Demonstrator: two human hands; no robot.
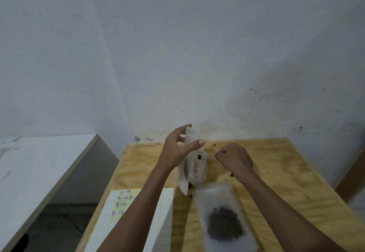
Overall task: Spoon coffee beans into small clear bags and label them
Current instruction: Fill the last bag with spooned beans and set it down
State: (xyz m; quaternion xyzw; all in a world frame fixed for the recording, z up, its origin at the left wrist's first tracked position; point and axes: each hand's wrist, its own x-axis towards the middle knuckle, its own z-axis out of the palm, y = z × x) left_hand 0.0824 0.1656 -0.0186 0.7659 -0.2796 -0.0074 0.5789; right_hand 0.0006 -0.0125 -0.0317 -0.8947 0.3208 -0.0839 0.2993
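My left hand (pixel 178 148) pinches the top of a small clear bag (pixel 192 136), holding it upright above the wooden table (pixel 276 172). My right hand (pixel 235 158) is curled round a thin pale spoon (pixel 206 156) whose tip carries a few dark beans toward the bag. Below them stands a larger clear pouch (pixel 194 174) with a few beans inside. Nearer to me a clear bag of coffee beans (pixel 224 224) lies flat on the table. A sheet of labels (pixel 122 204) lies at the left front, partly under my left forearm.
Loose coffee beans (pixel 232 175) are scattered on the table around the pouch. A white paper sheet (pixel 164 218) lies beside the labels. A grey-white bench (pixel 39 165) stands to the left across a gap. The wall rises right behind the table.
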